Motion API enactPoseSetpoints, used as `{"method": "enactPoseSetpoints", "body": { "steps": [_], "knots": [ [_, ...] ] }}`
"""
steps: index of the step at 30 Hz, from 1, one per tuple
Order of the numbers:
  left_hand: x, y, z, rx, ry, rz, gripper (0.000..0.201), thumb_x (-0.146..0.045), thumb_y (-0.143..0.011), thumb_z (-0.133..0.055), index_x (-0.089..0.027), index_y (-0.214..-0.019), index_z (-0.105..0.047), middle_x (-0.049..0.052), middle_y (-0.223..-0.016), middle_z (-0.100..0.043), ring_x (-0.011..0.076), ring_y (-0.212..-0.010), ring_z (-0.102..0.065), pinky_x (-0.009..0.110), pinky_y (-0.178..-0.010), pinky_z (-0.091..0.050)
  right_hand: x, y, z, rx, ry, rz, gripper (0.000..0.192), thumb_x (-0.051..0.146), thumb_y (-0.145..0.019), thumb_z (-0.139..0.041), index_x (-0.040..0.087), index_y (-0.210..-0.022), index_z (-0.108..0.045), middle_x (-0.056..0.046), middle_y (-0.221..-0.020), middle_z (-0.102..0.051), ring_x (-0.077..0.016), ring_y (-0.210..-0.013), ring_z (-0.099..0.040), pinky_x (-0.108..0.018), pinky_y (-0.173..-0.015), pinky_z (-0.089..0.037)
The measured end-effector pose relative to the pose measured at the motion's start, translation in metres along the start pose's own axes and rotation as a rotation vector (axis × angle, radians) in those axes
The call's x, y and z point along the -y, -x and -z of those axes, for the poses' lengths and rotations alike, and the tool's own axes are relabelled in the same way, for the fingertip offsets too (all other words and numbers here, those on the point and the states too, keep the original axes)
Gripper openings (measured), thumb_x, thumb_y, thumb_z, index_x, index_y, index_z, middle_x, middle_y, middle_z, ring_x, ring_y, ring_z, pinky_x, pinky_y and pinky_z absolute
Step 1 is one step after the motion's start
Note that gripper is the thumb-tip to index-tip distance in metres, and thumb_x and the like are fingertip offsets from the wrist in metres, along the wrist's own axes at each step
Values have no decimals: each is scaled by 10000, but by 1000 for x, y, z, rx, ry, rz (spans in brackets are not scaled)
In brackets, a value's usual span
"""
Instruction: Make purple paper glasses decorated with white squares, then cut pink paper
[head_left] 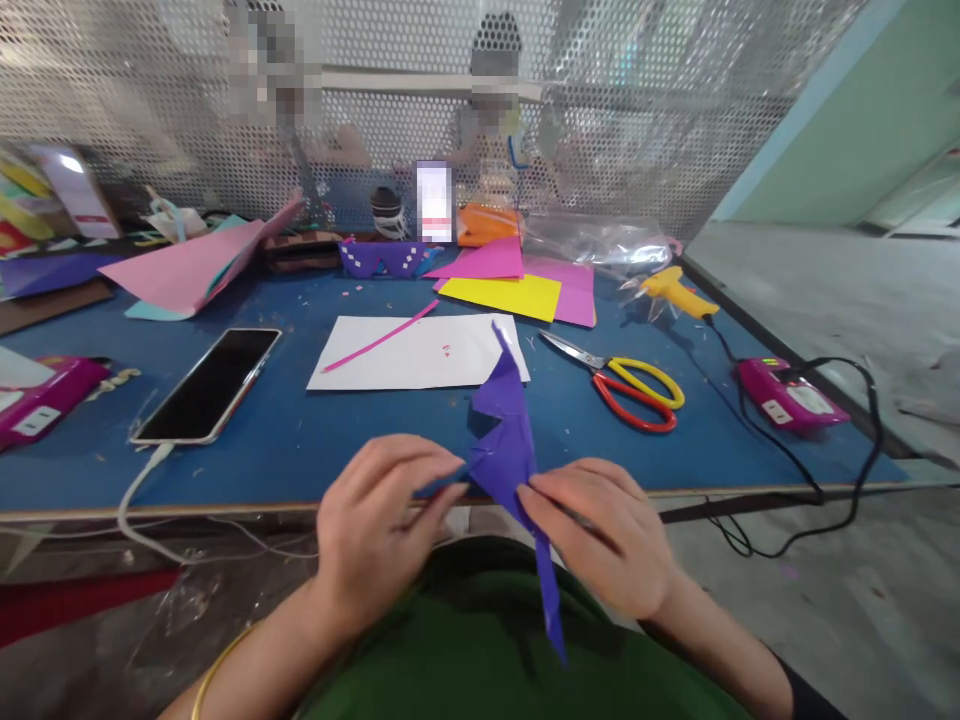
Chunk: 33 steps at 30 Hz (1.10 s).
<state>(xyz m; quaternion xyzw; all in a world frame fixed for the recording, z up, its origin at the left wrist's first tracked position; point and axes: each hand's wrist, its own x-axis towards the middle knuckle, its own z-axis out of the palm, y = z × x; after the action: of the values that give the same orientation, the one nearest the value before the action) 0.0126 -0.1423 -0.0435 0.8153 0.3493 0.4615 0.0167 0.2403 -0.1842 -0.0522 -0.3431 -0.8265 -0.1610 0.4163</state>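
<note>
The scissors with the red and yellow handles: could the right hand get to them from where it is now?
Probably yes. The scissors lie on the blue table just beyond the right hand, with nothing between them. But that hand's grip is on the purple folded paper, shared with the left hand.

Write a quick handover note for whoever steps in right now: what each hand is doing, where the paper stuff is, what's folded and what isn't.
Left hand: pinching the left edge of the purple folded paper.
Right hand: pinching its right side; the piece is held above the near edge of the blue table.
Done: the purple paper already carries several folds, with a long point up and a narrow tail hanging down.
Left: final shape not clear yet.
Nearby: white sheet with a pink strip, scissors, glue gun, phone.
</note>
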Motion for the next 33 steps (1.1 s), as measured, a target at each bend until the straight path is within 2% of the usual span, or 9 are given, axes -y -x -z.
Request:
{"method": "enactPoseSetpoints", "body": {
  "steps": [4,7,14,19,28,33],
  "knots": [
    [-5,13,-13,137,-24,-181,230,-97,-822,-700,-188,-1033,-689,40,-936,-760,190,-921,-677,325,-837,-517,4,9,-18,36,11,43,173,63,-881,-584,128,-953,-728,-70,-866,-760,-150,-828,-699,-308,-786,-566],
    [0,19,-17,182,-69,-254,211,-125,-834,-670,-201,-1028,-699,25,-947,-779,196,-925,-690,340,-845,-492,4,19,-24,41,-8,-7,186,70,-868,-595,133,-984,-725,-66,-887,-759,-160,-840,-700,-329,-812,-557],
    [2,18,-25,188,-94,-245,157,-122,-824,-685,-224,-939,-715,-17,-883,-791,170,-847,-715,326,-808,-463,4,34,-29,44,-5,-113,233,89,-879,-567,194,-1047,-691,-16,-907,-765,-139,-846,-706,-342,-863,-499],
    [3,16,-30,182,-90,-258,160,-98,-796,-717,-220,-899,-722,-35,-834,-792,157,-788,-717,323,-769,-450,3,34,-30,31,10,-270,174,91,-835,-642,220,-946,-682,0,-825,-740,-130,-759,-684,-350,-839,-465],
    [6,8,-28,211,-123,-265,131,-122,-798,-740,-223,-879,-723,-44,-811,-787,172,-782,-712,343,-746,-474,0,30,-31,47,41,-273,166,96,-827,-664,242,-897,-702,24,-787,-720,-128,-747,-645,-350,-825,-429],
    [5,4,-28,227,-124,-252,131,-145,-793,-758,-218,-898,-730,-41,-825,-789,185,-792,-713,354,-751,-474,-6,23,-26,132,24,-261,155,89,-832,-662,213,-902,-721,13,-796,-727,-125,-725,-643,-371,-840,-404]
  ]
}}
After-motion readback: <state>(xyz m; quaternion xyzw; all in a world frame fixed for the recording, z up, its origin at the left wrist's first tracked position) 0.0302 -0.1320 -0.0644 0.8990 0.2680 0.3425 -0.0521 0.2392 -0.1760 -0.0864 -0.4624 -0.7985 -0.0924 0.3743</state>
